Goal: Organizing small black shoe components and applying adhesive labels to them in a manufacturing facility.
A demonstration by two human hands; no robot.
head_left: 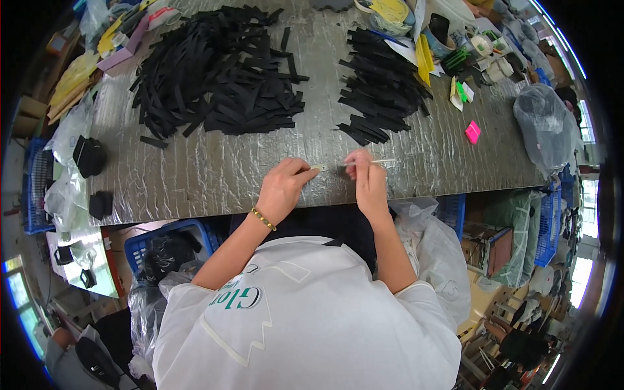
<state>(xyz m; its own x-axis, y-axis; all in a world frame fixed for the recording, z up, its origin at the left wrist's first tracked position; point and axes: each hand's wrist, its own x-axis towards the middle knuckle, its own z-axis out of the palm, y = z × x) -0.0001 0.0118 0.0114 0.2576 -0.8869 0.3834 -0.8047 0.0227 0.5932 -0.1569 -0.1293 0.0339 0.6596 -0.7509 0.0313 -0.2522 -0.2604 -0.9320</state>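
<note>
- Your right hand [369,185] has thumb and fingers together on a slim pale stick [386,160], just above the near part of the metallic-looking tabletop [214,175].
- Your left hand [281,186] pinches a small pale tab [323,169]; whether it joins the stick, you cannot tell.
- The tab lies left of your right hand, near the stick's left end, with a short gap visible between.
- Your right hand is nearer the stick.
- The stick's long axis runs crosswise, left end toward your left hand, right end poking past your right fingers and slightly farther from you.
</note>
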